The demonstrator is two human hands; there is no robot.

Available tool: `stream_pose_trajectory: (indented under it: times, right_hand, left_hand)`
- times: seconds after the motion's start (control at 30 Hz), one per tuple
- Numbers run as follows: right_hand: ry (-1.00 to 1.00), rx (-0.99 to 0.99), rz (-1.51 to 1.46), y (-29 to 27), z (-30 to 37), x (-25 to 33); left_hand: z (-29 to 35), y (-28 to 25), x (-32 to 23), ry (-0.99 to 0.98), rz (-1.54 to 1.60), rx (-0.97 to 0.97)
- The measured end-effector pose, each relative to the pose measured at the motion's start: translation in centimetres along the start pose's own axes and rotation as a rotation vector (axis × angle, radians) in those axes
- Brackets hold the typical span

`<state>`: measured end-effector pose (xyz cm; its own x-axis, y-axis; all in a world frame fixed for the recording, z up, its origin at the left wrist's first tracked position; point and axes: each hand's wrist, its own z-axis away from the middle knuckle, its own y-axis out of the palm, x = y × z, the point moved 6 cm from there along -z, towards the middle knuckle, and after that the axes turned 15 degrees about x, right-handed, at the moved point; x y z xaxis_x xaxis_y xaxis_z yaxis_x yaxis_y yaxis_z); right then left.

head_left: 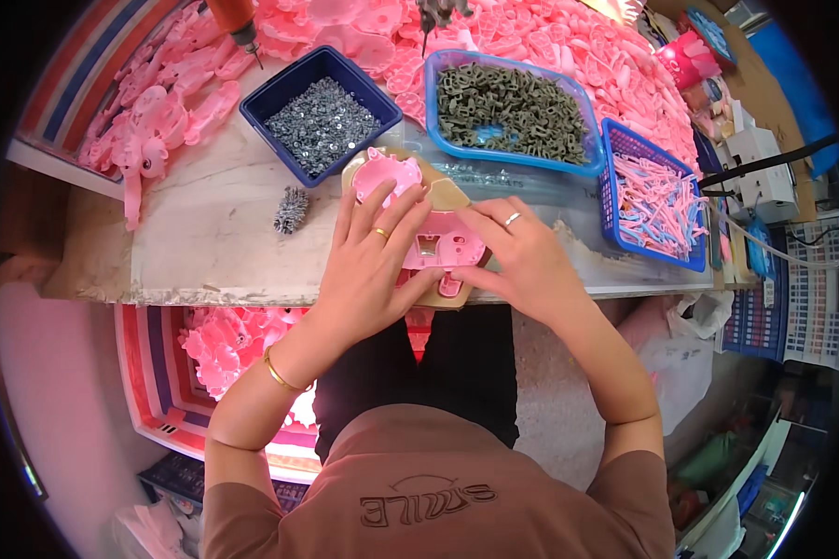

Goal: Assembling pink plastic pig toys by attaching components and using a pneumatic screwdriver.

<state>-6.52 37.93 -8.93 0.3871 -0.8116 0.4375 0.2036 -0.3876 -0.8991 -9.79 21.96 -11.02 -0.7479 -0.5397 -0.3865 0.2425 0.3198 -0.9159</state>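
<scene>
A pink plastic toy shell [457,244] lies hollow side up on a tan holding block [449,193] at the front edge of the bench. My left hand [364,256] rests across its left side, fingers stretched forward and thumb pressed near the front edge. From the right, my right hand [529,261] grips the shell, its thumb at the front and its fingers at the back corner. Another rounded pink section [382,170] shows beyond my left fingertips; my fingers hide where it meets the shell. Small pink pieces [450,285] sit by my thumbs.
Behind the block stand a dark blue bin of screws [252,110], a blue tray [511,166] of dark green parts and a blue basket [612,200] of pink and blue sticks. A screw clump [291,211] lies left. An orange screwdriver [235,20] hangs above heaped pink parts [550,47].
</scene>
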Motion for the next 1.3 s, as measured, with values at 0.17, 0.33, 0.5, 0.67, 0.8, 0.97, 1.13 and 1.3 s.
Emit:
stream_pose_trajectory:
  times: [0.17,0.33,0.5,0.67,0.8,0.97,1.13,1.3]
  right_hand:
    - [0.006,0.041,0.064,0.4,-0.1,-0.2]
    - [0.003,0.044,-0.042,-0.6,-0.2,-0.8]
    - [0.193,-0.148,-0.28,-4.6,-3.1,-8.0]
    - [0.238,-0.22,0.047,-4.6,-8.1,-13.4]
    - [0.28,-0.122,0.272,-3.7,-10.4,-13.1]
    - [0.313,-0.184,-0.164,-4.4,-8.6,-16.6]
    - [0.389,-0.09,-0.769,-5.2,-6.4,-17.5]
    - [0.308,0.01,-0.97,-5.5,-4.4,-13.9]
  left_hand:
    - [-0.5,0.8,-0.1,0.019,0.016,0.001]
    - [-0.7,0.8,-0.1,0.021,-0.001,0.037]
    - [-0.4,0.9,-0.1,-0.007,-0.038,0.054]
    - [-0.6,1.0,-0.6,-0.008,-0.041,0.06]
    - [-0.6,1.2,-0.4,-0.009,-0.035,0.063]
    - [-0.5,1.1,-0.3,-0.015,-0.038,0.07]
    - [-0.7,0.5,-0.3,-0.019,-0.051,0.097]
    - [-2.4,-1.7,-1.0,0.043,0.135,-0.081]
